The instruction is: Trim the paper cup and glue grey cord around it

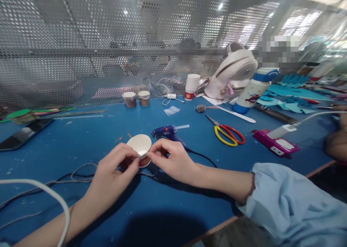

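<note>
A white paper cup (139, 144) with a red base is tilted a little above the blue table, its mouth facing up. My left hand (116, 169) pinches the cup's near rim between thumb and fingers. On the right side of the same rim, my right hand (170, 158) has its thumb and fingertips pressed together against the cup. Just behind my right hand lies a blue glue gun (165, 131) with a clear glue stick poking out of its back. Farther right, scissors (227, 133) with red and yellow handles rest on the table.
At the back stand two filled cups (130, 100), a stack of paper cups (192, 86), a pale backpack (230, 75) and a bottle (253, 91). A phone (25, 133) lies left, a purple power strip (276, 144) right. Cables (62, 182) cross the front left.
</note>
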The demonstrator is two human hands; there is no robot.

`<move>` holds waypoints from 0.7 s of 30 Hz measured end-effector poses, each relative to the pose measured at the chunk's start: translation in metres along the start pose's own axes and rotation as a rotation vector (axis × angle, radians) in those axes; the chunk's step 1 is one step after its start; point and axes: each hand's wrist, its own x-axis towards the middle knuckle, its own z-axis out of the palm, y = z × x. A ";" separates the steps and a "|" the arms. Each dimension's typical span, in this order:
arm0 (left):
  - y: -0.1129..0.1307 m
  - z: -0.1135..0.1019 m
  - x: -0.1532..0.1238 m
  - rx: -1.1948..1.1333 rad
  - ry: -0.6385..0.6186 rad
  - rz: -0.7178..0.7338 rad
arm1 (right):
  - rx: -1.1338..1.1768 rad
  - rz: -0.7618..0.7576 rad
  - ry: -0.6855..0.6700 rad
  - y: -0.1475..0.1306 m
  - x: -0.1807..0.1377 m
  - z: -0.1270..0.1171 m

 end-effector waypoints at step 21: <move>-0.002 -0.002 0.000 -0.051 -0.021 -0.027 | -0.076 0.015 -0.026 0.003 0.004 -0.005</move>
